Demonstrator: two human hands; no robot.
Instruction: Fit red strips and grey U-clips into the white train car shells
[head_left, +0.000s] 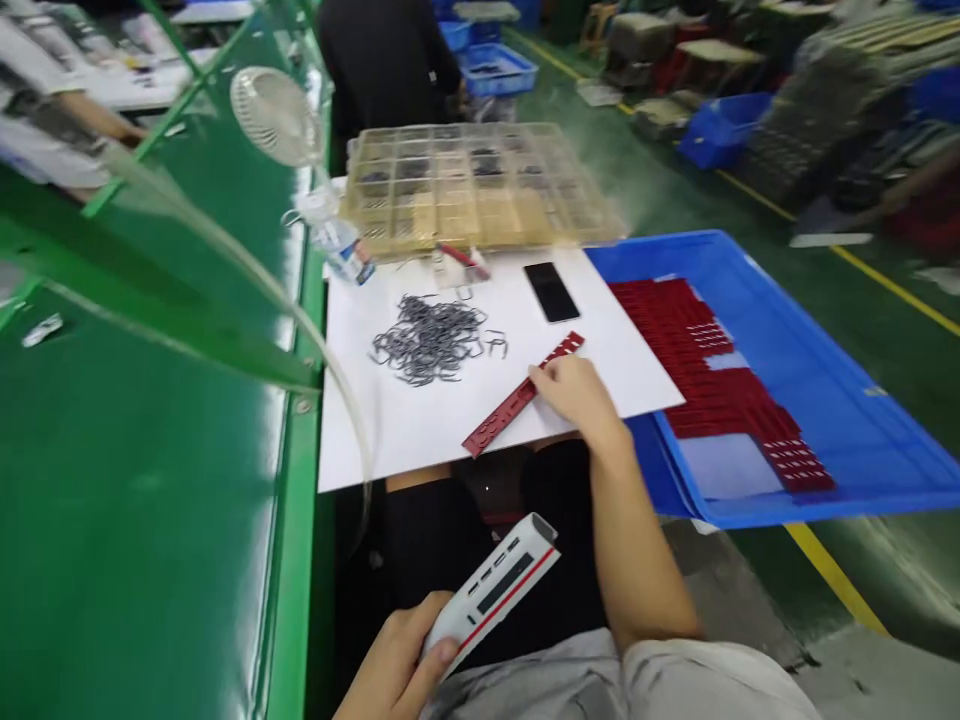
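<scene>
My left hand (409, 650) is closed around a long white plastic housing (491, 590) with a red stripe and dark slots, held over my lap. On the white tabletop (397, 430), my right hand (574, 395) pinches a flat dark-red plastic strip (510, 410) with cut-outs near its middle. The strip lies at a slant by the table's front edge. Left of it is a pile of small grey bent clips (431, 338), with a few loose clips (496, 343) beside the pile.
A blue bin (847, 420) at the right holds rows of red strips (697, 360). Toward the back are a phone (551, 292), a compartment box (472, 195), a bottle (337, 240) and a fan (271, 112). A green frame (292, 560) borders the left. Another person (386, 60) sits ahead.
</scene>
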